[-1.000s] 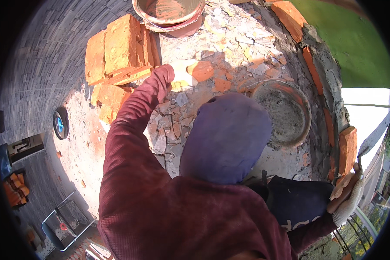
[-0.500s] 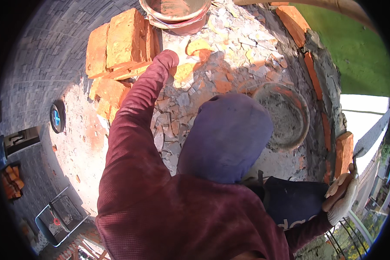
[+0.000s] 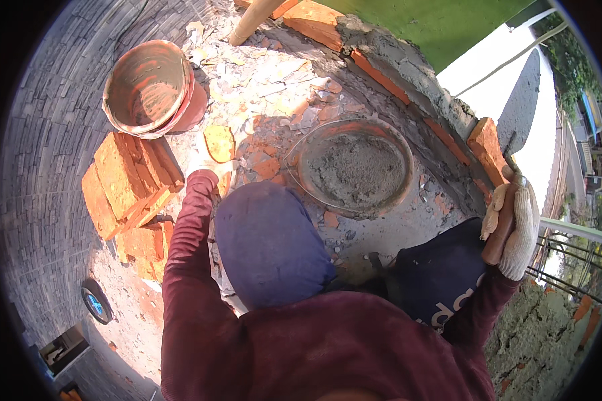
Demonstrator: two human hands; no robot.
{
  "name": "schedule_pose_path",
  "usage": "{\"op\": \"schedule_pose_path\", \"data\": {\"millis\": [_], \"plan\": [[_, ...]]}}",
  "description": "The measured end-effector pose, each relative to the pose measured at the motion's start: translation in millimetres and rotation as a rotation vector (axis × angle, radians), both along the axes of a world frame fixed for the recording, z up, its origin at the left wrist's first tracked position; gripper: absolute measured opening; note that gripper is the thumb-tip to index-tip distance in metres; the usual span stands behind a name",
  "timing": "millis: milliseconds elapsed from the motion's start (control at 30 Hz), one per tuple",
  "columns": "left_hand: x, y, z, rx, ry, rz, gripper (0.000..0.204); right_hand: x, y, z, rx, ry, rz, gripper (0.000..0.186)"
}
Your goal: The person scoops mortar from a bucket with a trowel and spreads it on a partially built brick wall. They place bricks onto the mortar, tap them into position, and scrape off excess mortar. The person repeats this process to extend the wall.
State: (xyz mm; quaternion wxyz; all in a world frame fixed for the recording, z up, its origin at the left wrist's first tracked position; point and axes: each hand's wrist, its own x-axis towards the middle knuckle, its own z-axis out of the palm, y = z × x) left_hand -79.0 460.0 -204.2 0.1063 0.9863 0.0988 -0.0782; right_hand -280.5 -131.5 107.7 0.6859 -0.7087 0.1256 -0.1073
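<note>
My left hand [image 3: 204,158], gloved and washed out by sunlight, is closed around an orange brick [image 3: 219,142] that shows on either side of the fingers. It is just right of a stack of orange bricks [image 3: 124,174]. At the right, my gloved right hand [image 3: 518,227] grips the wooden handle of a trowel [image 3: 520,110], whose grey blade points away from me. Just left of the trowel, a brick [image 3: 486,150] rests on the wall's mortared course [image 3: 408,73]. A round basin of grey mortar [image 3: 354,167] sits between my hands.
Stacked buckets [image 3: 147,87] stand beyond the brick stack. Broken chips [image 3: 274,87] litter the ground. A wooden pole [image 3: 254,20] rises at the far side, beside a green panel [image 3: 408,27]. My blue-clothed knee [image 3: 267,247] fills the middle. Thin metal bars [image 3: 572,257] stick out at right.
The view has swung to the right, so the buckets, bricks and basin sit further left. My left hand has drawn nearer with the brick; the trowel blade now points more upward in view.
</note>
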Motion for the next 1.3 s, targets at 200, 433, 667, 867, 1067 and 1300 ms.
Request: {"op": "schedule_pose_path", "data": {"millis": [200, 433, 667, 867, 1067, 1300], "plan": [[11, 42, -22, -0.448, 0.077, 0.036, 0.13, -1, -6, -4, 0.156, -0.037, 0.082, 0.045], [28, 10, 19, 0.616, -0.177, -1.315, 0.06, -5, -18, -11, 0.419, -0.258, 0.077, 0.066], [57, -46, 39, 0.35, -0.021, -1.555, 0.034, -15, -26, -9, 0.352, -0.222, -0.037, 0.062], [60, -72, 113, 0.408, 0.034, -1.052, 0.081, -12, -3, 8, 0.261, -0.182, -0.222, 0.055], [109, -180, 244, 0.006, -0.271, -1.098, 0.1, -13, -9, 9, 0.326, -0.186, -0.259, 0.054], [132, -416, 299, 0.095, -0.494, -1.514, 0.104, -15, -17, 7, 0.601, -0.259, -0.27, 0.054]]}}
